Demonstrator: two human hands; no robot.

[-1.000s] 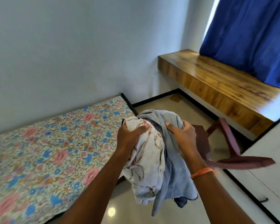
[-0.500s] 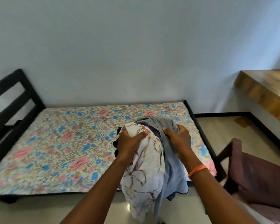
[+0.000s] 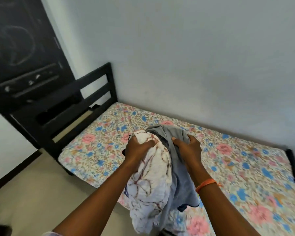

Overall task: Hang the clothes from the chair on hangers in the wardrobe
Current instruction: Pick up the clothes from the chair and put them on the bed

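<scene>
I carry a bundle of clothes in front of me, above the near edge of a bed. My left hand (image 3: 138, 149) grips a white garment with brown and blue marbled print (image 3: 152, 184) that hangs down from it. My right hand (image 3: 188, 147) grips a grey-blue garment (image 3: 180, 176), which drapes beside the white one; a dark blue edge shows at its bottom. An orange band circles my right wrist. No hanger, chair or open wardrobe is in view.
A bed with a floral sheet (image 3: 237, 160) and a black slatted headboard (image 3: 92, 92) stands against the pale wall. A dark panel with handles (image 3: 22, 53) rises at the far left. Beige floor (image 3: 41, 193) lies at the lower left.
The view has swung left, from the wooden bench, blue curtain and maroon chair to the bed and headboard. Both hands keep the same grip on the clothes.
</scene>
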